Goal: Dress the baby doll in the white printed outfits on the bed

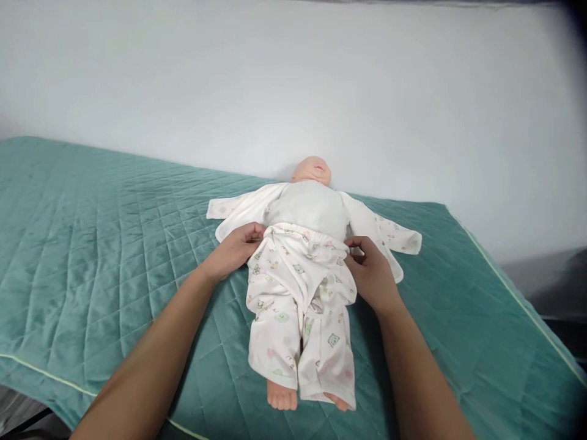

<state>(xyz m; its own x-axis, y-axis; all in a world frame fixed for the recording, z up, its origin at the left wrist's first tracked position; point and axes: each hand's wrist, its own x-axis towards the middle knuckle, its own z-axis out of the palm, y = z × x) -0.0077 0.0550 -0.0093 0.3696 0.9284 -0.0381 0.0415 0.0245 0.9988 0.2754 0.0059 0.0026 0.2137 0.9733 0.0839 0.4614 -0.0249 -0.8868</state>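
A baby doll (pixel 312 170) lies on its back, its head toward the wall and its feet toward me. White printed trousers (pixel 298 269) cover its legs up to the waist, and the toes stick out of the cuffs. An open white jacket (pixel 247 211) is spread under its grey-white torso (pixel 308 206), sleeves out to both sides. My left hand (pixel 239 245) pinches the trousers' waistband at the left side. On the opposite side my right hand (pixel 370 266) has its fingers curled on the waistband, the fingertips partly hidden by the cloth.
A green quilted cover (pixel 114 244) with pale piping lies under the doll. Behind it rises a plain white wall (pixel 229 85). The cover's edge runs down the right side, with a dark area beyond it. Some floor shows at the lower left.
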